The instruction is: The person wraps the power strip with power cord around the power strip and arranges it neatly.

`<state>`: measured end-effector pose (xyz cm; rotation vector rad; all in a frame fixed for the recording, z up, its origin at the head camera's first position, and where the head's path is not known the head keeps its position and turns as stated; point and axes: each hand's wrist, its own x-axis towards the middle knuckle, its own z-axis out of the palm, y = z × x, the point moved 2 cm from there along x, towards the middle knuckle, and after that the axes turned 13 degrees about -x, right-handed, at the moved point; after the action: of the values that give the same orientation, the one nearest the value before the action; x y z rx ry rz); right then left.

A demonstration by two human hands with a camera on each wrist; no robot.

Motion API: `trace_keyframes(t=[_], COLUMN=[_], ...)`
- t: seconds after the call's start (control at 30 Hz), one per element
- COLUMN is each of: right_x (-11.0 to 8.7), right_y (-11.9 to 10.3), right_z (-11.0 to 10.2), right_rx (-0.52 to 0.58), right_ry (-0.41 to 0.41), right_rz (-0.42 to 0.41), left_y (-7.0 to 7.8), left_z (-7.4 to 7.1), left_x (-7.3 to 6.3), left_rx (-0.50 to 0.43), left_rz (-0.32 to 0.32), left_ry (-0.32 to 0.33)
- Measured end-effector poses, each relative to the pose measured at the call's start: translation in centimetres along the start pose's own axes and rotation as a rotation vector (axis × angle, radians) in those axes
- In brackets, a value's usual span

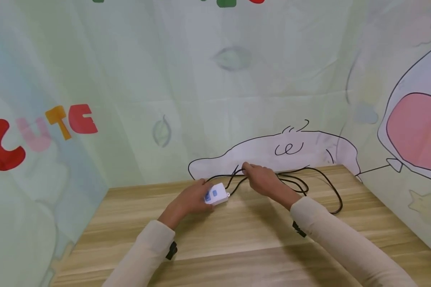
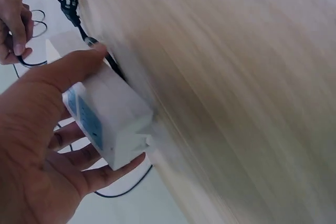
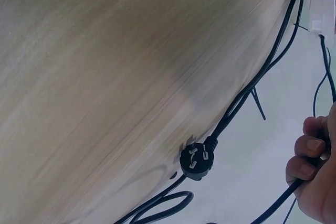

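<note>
A white power strip (image 1: pixel 218 194) with blue socket panels is gripped by my left hand (image 1: pixel 194 198), thumb on one side and fingers under the other, as the left wrist view shows. Black cable (image 1: pixel 233 181) leaves its right end. My right hand (image 1: pixel 261 179) pinches a stretch of this cable just to the right of the strip, its fingers curled round it in the right wrist view. Below that hand, a black three-pin plug (image 3: pixel 197 160) lies on the wooden table, its metal prongs showing. In the head view the right hand hides the plug.
Loose loops of the black cable (image 1: pixel 339 195) spread over the back right of the wooden table (image 1: pixel 215 251). A printed cloth backdrop (image 1: pixel 186 79) with cartoon drawings and letters stands right behind the table's back edge and along both sides.
</note>
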<state>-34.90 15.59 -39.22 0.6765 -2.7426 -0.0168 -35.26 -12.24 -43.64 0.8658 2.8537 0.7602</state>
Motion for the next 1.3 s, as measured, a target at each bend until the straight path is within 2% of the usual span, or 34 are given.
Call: trace_keyframes(t=[0.03, 0.13, 0.33, 0.47, 0.53, 0.6, 0.7, 0.8, 1.0, 1.03, 1.07, 1.23, 1.27, 1.3], right_x=[0.0, -0.1, -0.4, -0.5, -0.5, -0.4, -0.4, -0.5, -1.1, -1.1, -1.2, -1.6, -1.9, -1.9], right_y=[0.0, 0.0, 0.1, 0.1, 0.1, -0.1, -0.4, -0.8, -1.7, -1.3, -1.5, -2.7, -3.6, -3.8], right_z=[0.0, -0.1, -0.4, -0.7, -0.5, -0.3, 0.2, 0.7, 1.4, 2.7, 2.8, 3.3, 2.3, 2.4], right_rx=[0.003, 0.006, 0.023, 0.053, 0.064, 0.069, 0.061, 0.055, 0.047, 0.038, 0.028, -0.044, -0.067, -0.096], right_ry=[0.008, 0.034, 0.082, 0.100, 0.083, 0.055, 0.009, -0.022, -0.023, 0.004, 0.011, 0.086, 0.089, 0.114], right_rz=[0.002, 0.001, 0.031, 0.076, 0.102, 0.130, 0.159, 0.167, 0.120, 0.098, 0.091, 0.013, -0.005, -0.032], left_y=[-0.3, 0.5, 4.3, 3.2, 2.8, 3.4, 5.2, 6.7, 8.0, 8.1, 8.3, 8.6, 8.6, 8.7], left_z=[0.3, 0.3, -1.2, -0.5, -0.3, -0.6, -1.5, -2.0, -2.1, -2.1, -2.1, -2.2, -2.2, -2.2], left_x=[0.2, 0.3, -1.1, -0.4, -0.1, -0.2, -0.8, -1.1, -1.0, -0.9, -0.9, -0.6, -0.6, -0.5], left_rx=[-0.003, -0.011, -0.106, -0.100, -0.103, -0.128, -0.189, -0.224, -0.222, -0.216, -0.209, -0.130, -0.115, -0.103], left_rz=[-0.002, -0.018, -0.061, 0.008, 0.047, 0.065, 0.053, 0.001, -0.042, -0.042, -0.045, -0.065, -0.073, -0.081], left_ry=[0.008, 0.000, -0.038, -0.024, -0.005, 0.014, 0.028, 0.043, 0.117, 0.132, 0.147, 0.206, 0.213, 0.220])
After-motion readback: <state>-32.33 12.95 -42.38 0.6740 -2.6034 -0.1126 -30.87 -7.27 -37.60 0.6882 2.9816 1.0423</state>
